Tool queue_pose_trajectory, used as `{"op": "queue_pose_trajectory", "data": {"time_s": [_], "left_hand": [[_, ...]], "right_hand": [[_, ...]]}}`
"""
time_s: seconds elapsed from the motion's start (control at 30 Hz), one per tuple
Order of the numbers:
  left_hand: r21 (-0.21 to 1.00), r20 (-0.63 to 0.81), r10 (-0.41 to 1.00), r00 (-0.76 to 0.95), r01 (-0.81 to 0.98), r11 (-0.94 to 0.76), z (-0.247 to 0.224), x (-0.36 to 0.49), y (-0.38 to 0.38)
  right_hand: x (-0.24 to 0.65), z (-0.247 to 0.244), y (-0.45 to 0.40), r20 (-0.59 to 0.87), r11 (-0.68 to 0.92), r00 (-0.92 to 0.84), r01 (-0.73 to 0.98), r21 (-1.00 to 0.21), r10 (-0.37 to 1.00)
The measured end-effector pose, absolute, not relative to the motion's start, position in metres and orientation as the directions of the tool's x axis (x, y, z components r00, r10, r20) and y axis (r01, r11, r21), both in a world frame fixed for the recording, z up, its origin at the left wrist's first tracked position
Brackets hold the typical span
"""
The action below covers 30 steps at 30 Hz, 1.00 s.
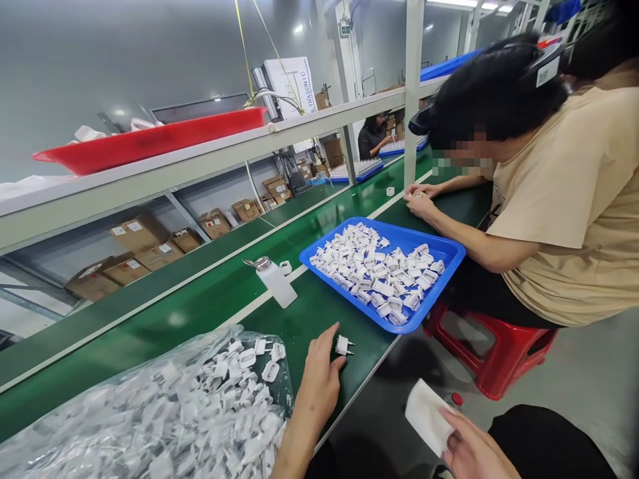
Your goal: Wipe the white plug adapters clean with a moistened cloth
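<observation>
My left hand (320, 374) is over the green bench, thumb and fingers apart. Just off its fingertips is a small white two-pin plug (342, 344), its metal pins pointing right; I cannot tell whether the fingers touch it. Low on the right, my right hand (472, 444) grips a folded white wipe (428, 416), off the bench edge. A blue tray (310, 261) heaped with white plug housings (382, 273) lies beyond my left hand. To the left, a clear plastic bag (190, 349) spreads open, full of similar white plug parts (224, 386).
A white pump bottle (277, 285) stands by the white line, a loose white part (285, 267) beside it. A co-worker (574, 186) leans over the bench at right, seated on a red stool (492, 359). Overhead runs a shelf with a red tray (164, 141).
</observation>
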<state>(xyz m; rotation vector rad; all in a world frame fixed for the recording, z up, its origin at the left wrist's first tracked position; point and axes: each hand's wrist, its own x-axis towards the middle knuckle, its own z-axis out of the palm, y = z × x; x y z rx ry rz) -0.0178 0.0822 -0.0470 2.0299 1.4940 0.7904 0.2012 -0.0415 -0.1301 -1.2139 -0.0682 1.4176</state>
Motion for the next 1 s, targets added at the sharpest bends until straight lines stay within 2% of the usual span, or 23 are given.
{"op": "queue_pose_trajectory", "data": {"time_s": [0.1, 0.17, 0.2, 0.27, 0.33, 0.37, 0.43, 0.5, 0.73, 0.87, 1.0], "left_hand": [[0.692, 0.181, 0.965, 0.189, 0.673, -0.262, -0.056, -0.017, 0.082], [0.705, 0.18, 0.973, 0.145, 0.671, -0.231, -0.06, -0.017, 0.079], [0.713, 0.185, 0.974, 0.129, 0.665, -0.223, -0.061, -0.017, 0.077], [0.728, 0.208, 0.972, 0.113, 0.646, -0.231, -0.063, -0.017, 0.074], [0.73, 0.238, 0.965, 0.115, 0.634, -0.255, -0.064, -0.016, 0.073], [0.726, 0.248, 0.961, 0.119, 0.634, -0.266, -0.064, -0.016, 0.073], [0.718, 0.255, 0.958, 0.127, 0.639, -0.276, -0.064, -0.015, 0.074], [0.713, 0.248, 0.959, 0.139, 0.643, -0.278, -0.065, -0.015, 0.074], [0.722, 0.244, 0.953, 0.182, 0.622, -0.304, -0.067, -0.017, 0.071], [0.701, 0.248, 0.936, 0.25, 0.62, -0.352, -0.066, -0.018, 0.07], [0.697, 0.261, 0.941, 0.214, 0.633, -0.337, -0.069, -0.017, 0.068]], "right_hand": [[0.188, -0.113, -0.027, -0.473, -0.303, 0.337, -0.449, -0.841, 0.814], [0.179, -0.107, -0.016, -0.266, -0.23, 0.434, -0.134, -0.964, 0.861], [0.174, -0.104, -0.011, -0.119, -0.157, 0.472, 0.042, -0.987, 0.874], [0.163, -0.098, 0.002, 0.189, 0.012, 0.447, 0.369, -0.929, 0.874], [0.152, -0.092, 0.016, 0.405, 0.181, 0.259, 0.601, -0.778, 0.877], [0.147, -0.09, 0.023, 0.458, 0.263, 0.134, 0.665, -0.7, 0.879], [0.143, -0.087, 0.034, 0.491, 0.398, -0.083, 0.709, -0.582, 0.867], [0.145, -0.087, 0.04, 0.506, 0.493, -0.212, 0.696, -0.523, 0.836], [0.162, -0.085, 0.035, 0.551, 0.655, -0.424, 0.679, -0.331, 0.719], [0.161, -0.071, 0.045, 0.474, 0.641, -0.464, 0.687, -0.341, 0.749], [0.156, -0.064, 0.053, 0.438, 0.613, -0.452, 0.698, -0.369, 0.777]]}}
